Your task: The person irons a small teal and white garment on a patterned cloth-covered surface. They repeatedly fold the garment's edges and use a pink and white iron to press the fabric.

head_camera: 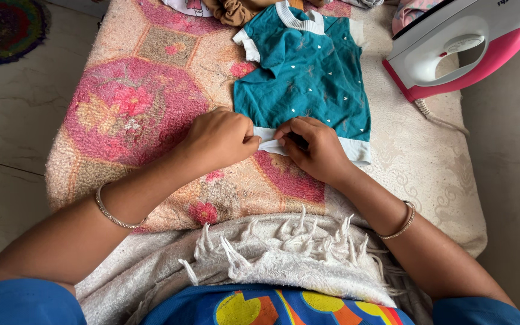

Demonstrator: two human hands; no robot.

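Left hand: my left hand (221, 139) is closed, pinching the white hem (270, 141) of the teal shirt (308, 78) between thumb and fingers.
Right hand: my right hand (314, 147) is closed too, gripping the same hem just beside the left, fingertips nearly touching it.
Shirt: I see the small teal shirt lying flat, collar away from me, on the floral blanket (139, 102) spread over the worktop.
Iron: a white and pink iron (464, 45) rests on the blanket's far right corner, well apart from both hands.
Fringed cloth: a white fringed cloth (272, 247) lies at the near edge.
Wrists: I see a thin bangle (112, 213) on each wrist.
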